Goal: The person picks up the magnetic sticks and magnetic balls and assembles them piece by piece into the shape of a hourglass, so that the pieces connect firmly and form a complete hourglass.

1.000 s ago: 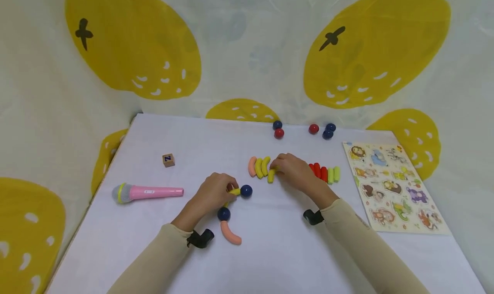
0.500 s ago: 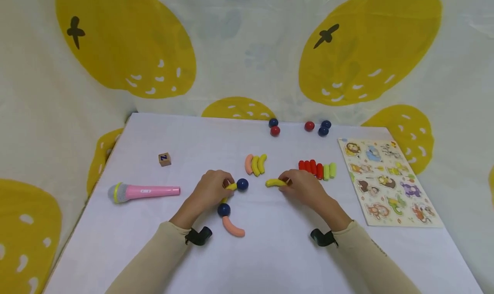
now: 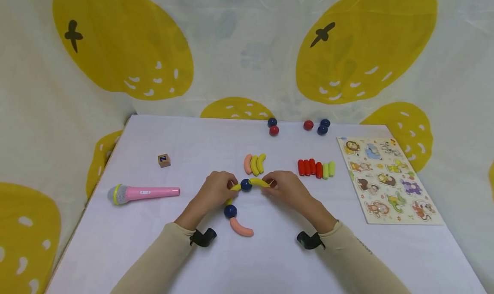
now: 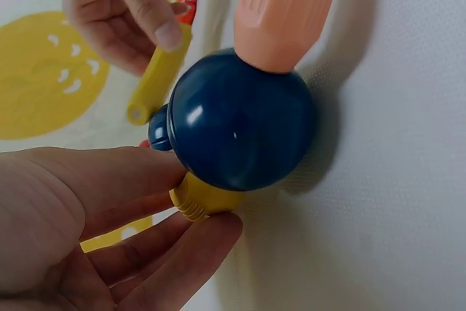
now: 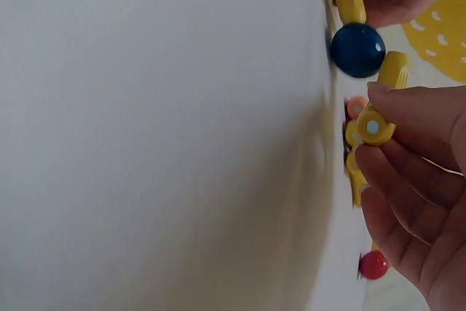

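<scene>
My left hand [image 3: 214,191] pinches a curved yellow magnetic rod [image 3: 235,187] between thumb and fingers. One end of this chain carries a dark blue ball [image 3: 245,184]. Its lower end carries another blue ball [image 4: 244,121], to which a curved pink rod [image 3: 241,228] is joined. My right hand [image 3: 289,189] pinches a second curved yellow rod [image 5: 393,71], whose far end is up against the upper blue ball. A pale round disc shows in this rod's near end in the right wrist view. My left fingers hide part of the chain between the balls.
Beyond the hands lie a pink rod [image 3: 248,164] and two yellow rods [image 3: 257,164]. Several red rods [image 3: 310,167] and green ones [image 3: 329,169] are to the right, near an animal puzzle board [image 3: 390,180]. A toy microphone [image 3: 144,193] and letter block [image 3: 164,160] lie left; balls [image 3: 274,130] sit at the back.
My right hand has taken the yellow rod from the row, turned it sideways and brought it left to the upper blue ball. My left hand keeps its grip; the pink rod has swung rightward.
</scene>
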Tool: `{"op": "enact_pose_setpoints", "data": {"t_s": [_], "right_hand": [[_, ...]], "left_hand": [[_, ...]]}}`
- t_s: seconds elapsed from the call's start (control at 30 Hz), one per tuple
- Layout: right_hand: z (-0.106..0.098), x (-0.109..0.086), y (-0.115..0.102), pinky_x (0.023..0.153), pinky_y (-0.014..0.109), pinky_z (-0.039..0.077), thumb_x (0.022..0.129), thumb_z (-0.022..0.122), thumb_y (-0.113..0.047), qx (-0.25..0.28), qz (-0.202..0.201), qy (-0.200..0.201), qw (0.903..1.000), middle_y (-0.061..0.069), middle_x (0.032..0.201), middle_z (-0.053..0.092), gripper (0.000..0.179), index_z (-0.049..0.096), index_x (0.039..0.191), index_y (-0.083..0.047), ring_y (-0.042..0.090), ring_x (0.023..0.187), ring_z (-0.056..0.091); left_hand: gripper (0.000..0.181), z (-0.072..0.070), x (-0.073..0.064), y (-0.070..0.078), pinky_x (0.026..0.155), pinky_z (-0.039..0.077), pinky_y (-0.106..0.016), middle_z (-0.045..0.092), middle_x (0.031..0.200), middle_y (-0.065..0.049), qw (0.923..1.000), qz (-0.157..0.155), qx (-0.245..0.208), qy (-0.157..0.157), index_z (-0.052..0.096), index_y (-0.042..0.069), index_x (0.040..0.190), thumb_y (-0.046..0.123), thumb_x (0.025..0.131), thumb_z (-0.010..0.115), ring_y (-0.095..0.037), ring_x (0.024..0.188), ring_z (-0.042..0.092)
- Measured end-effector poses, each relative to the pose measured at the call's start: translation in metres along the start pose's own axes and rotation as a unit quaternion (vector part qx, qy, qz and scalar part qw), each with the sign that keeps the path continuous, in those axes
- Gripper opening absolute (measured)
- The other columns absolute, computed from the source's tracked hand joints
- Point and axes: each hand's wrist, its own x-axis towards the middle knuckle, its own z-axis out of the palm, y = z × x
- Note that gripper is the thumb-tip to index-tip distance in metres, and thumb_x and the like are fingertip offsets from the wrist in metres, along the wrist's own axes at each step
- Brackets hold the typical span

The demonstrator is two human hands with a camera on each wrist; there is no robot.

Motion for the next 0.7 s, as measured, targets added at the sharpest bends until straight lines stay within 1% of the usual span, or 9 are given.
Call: {"op": "enact_pose_setpoints", "data": {"t_s": [0.07,0.17,0.37,0.5,0.7], "right_hand": [[0.0009,0.0009,-0.0041,0.083,0.029,0.061,0.085,0.084,-0.025,0.004,-0.001,0.005,1.0,0.001,0.102,0.076,0.034,0.076,0.117,-0.015,0.013,0.09,0.067],[-0.0005,0.0016,-0.0067,0.083,0.03,0.061,0.085,0.084,-0.025,-0.006,0.001,0.013,0.9999,0.002,0.103,0.077,0.035,0.076,0.117,-0.013,0.014,0.09,0.068],[0.0024,0.001,-0.002,0.082,0.029,0.061,0.084,0.085,-0.025,-0.017,0.02,0.01,0.9996,0.001,0.1,0.077,0.034,0.076,0.115,-0.014,0.013,0.087,0.067],[0.0055,0.0011,0.0006,0.081,0.028,0.061,0.084,0.085,-0.025,-0.011,0.016,0.01,0.9998,0.001,0.099,0.077,0.035,0.076,0.116,-0.013,0.012,0.086,0.067],[0.0071,0.0021,0.0015,0.08,0.028,0.061,0.084,0.085,-0.025,-0.008,0.012,0.01,0.9998,0.001,0.099,0.077,0.035,0.077,0.115,-0.013,0.012,0.086,0.067]], "left_hand": [[0.021,0.0,-0.0003,0.0001,0.064,0.047,-0.024,0.067,0.086,-0.004,1.0,0.001,0.001,0.002,0.077,0.009,0.106,0.017,0.087,0.081,-0.018,0.077,0.056],[0.022,-0.0011,-0.0005,-0.0009,0.064,0.047,-0.024,0.066,0.086,-0.004,1.0,0.002,-0.002,0.004,0.077,0.009,0.106,0.016,0.087,0.081,-0.018,0.078,0.056],[0.022,-0.0014,0.0006,-0.0022,0.063,0.046,-0.024,0.065,0.085,-0.004,1.0,0.001,-0.003,0.006,0.077,0.008,0.107,0.015,0.086,0.081,-0.018,0.077,0.056],[0.022,-0.0015,0.0012,-0.0011,0.062,0.047,-0.023,0.066,0.084,-0.004,1.0,0.003,0.001,0.004,0.077,0.008,0.107,0.015,0.086,0.081,-0.018,0.075,0.056],[0.022,-0.0015,0.0021,-0.001,0.061,0.046,-0.023,0.066,0.085,-0.004,1.0,-0.003,0.001,-0.003,0.077,0.008,0.107,0.016,0.087,0.081,-0.018,0.074,0.056]]}}
